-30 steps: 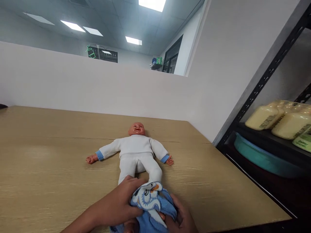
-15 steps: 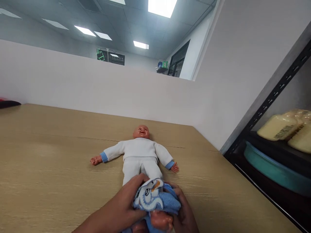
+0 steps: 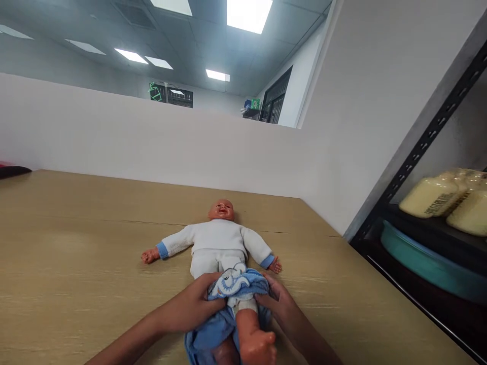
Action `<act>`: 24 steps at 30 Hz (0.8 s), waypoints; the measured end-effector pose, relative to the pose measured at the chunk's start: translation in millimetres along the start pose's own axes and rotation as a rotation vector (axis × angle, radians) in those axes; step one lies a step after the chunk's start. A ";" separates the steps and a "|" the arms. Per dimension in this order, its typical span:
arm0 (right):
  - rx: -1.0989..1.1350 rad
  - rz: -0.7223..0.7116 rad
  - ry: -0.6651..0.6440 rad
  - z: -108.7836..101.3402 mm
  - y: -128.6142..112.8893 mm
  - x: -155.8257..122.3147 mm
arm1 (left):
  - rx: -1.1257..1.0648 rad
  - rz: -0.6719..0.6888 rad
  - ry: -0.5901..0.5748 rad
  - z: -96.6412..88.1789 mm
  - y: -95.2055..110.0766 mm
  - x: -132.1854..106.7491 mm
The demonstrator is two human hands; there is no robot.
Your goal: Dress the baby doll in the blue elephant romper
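Observation:
A baby doll [image 3: 218, 235] in a white top with blue cuffs lies on its back, head away from me, arms spread. Blue trousers [image 3: 207, 337] with an embroidered white patch are bunched around its legs. My left hand [image 3: 200, 301] grips the bunched cloth on the left, thumb toward me. On the other side my right hand [image 3: 276, 299] pinches the same cloth. Between the hands one doll leg [image 3: 249, 324] sticks out toward me, its foot bare and a white cuff above it. The other leg is mostly hidden in the blue cloth.
The doll lies on a wooden table [image 3: 95, 274] with a low white partition [image 3: 152, 147] behind it. At the right stands a black metal shelf [image 3: 380, 228] with a teal basin [image 3: 426, 263] and wrapped cream packages [image 3: 433, 195]. A dark object [image 3: 14, 171] sits at the far left.
Both hands have pushed the blue cloth up the leg, away from me. The doll's foot and lower leg now show more. The view has tilted slightly upward.

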State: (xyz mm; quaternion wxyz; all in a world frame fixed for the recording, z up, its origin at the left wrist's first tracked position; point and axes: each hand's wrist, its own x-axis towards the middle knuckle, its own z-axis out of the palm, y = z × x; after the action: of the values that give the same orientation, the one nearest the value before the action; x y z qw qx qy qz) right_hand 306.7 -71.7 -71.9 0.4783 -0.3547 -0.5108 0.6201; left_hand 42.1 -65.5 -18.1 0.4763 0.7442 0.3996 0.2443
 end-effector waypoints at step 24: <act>-0.410 -0.034 -0.311 -14.3 -40.6 42.5 | -0.137 -0.045 0.041 -34.7 -17.7 -49.6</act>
State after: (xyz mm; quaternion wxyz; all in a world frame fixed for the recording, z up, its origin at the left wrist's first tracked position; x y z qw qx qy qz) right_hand 317.0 -26.0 -33.6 0.3223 -0.3359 -0.6992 0.5426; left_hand -18.0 -84.7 -18.4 0.5235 0.6955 0.4080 0.2755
